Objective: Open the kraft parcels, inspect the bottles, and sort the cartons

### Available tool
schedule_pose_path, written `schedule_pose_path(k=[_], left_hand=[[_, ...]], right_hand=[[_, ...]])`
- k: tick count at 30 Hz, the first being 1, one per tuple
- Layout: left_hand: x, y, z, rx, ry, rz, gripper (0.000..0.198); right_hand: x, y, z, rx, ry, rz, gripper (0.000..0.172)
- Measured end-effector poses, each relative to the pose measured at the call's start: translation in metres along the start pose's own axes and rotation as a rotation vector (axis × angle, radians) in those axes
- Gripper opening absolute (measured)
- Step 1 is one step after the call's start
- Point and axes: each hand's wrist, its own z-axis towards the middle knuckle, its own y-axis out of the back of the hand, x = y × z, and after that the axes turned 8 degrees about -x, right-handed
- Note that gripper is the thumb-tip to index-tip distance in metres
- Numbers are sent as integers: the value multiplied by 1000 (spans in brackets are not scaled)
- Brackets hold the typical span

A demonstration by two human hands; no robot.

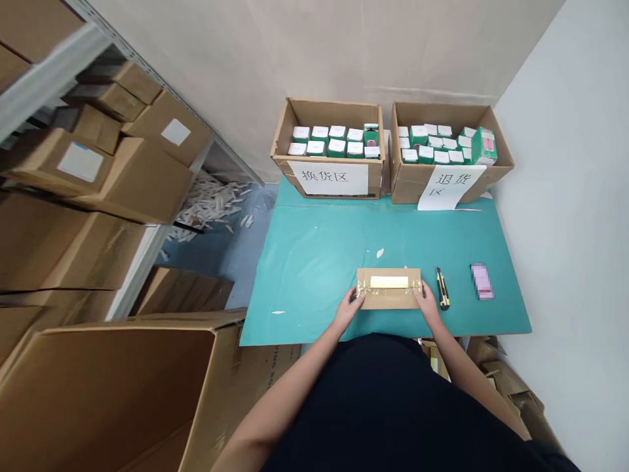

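Observation:
A flat brown cardboard box [388,301] with clear tape and a pale label across its top is at the front of the green table. My left hand [350,306] grips its left end, thumb on top. My right hand [426,303] grips the right end in the same way. The fingers under the box are partly hidden. Just right of my right hand lies a black and yellow box cutter [442,288]. Farther right is a pink phone-like object [482,282], blurred out in the picture.
Two open cartons, one on the left [334,187] and one on the right [405,187], stand at the table's back, holding several green-and-white boxes. Shelves of cartons [137,177] line the left. A large open carton [226,387] stands at lower left. A white wall [570,183] bounds the right.

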Motion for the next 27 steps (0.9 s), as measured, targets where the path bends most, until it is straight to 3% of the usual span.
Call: schedule_pose_path(k=[7,14,18,24,27], left_hand=[[-15,0,0,15,-24,65,63],[-17,0,-6,3,-67,113,67],[-14,0,-9,-33,-84,150,64],[-8,-3,-18,-112,-65,158,65],[-6,-4,-22,-106,-75,145,63]], right_hand=[[-3,6,0,22,-43,85,68],[-43,56,8,-274,-96,-106,71],[-60,73,21,-291,-47,-336,67],[-75,67,35,-215,-60,-612,58],[-78,62,41,-205,-122,-585,56]])
